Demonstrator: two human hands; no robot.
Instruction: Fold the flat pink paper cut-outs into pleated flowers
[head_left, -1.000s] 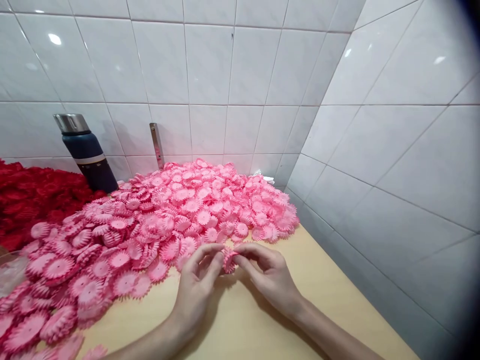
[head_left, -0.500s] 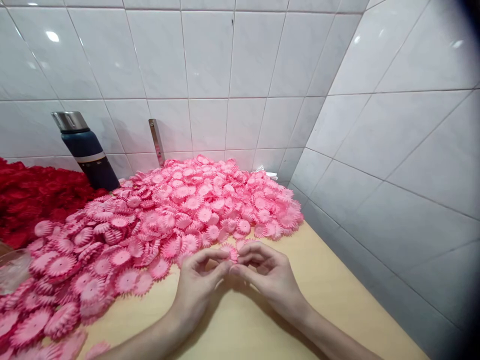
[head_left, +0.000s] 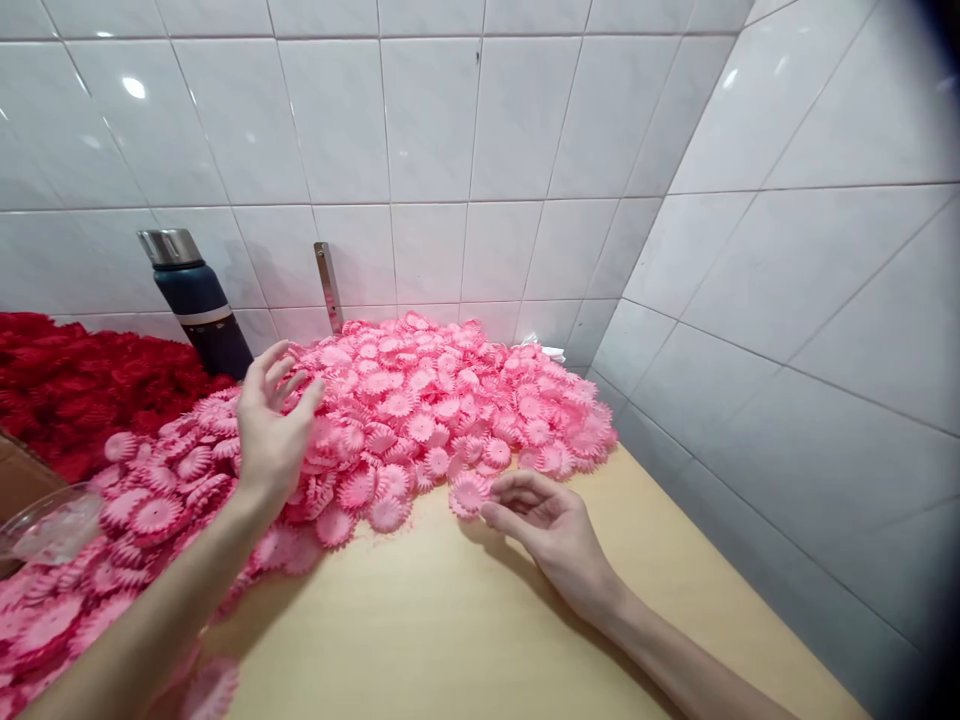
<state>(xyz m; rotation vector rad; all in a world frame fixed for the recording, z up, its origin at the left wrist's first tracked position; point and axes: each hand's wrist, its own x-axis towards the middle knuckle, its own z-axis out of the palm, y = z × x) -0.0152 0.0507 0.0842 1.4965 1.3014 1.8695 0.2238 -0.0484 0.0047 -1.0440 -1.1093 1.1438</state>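
Your left hand hovers left of center in the frame, raised over the heap of pink flower pieces, its grip open with fingers spread and nothing in it. Your right hand rests low on the desk just right of center, fingers curled loosely, with fingertips touching one pink flower piece at the near edge of the heap; I cannot tell whether you are pinching it or only touching it. The pink heap fills the middle and left of the frame, reaching back to the tiled wall and spilling down toward the lower left corner. A pile of red flower pieces lies at the left edge, beside a dark blue flask with a steel cap that stands against the wall in the upper left. A clear plastic container shows partly at the left edge, touching the pink pieces.
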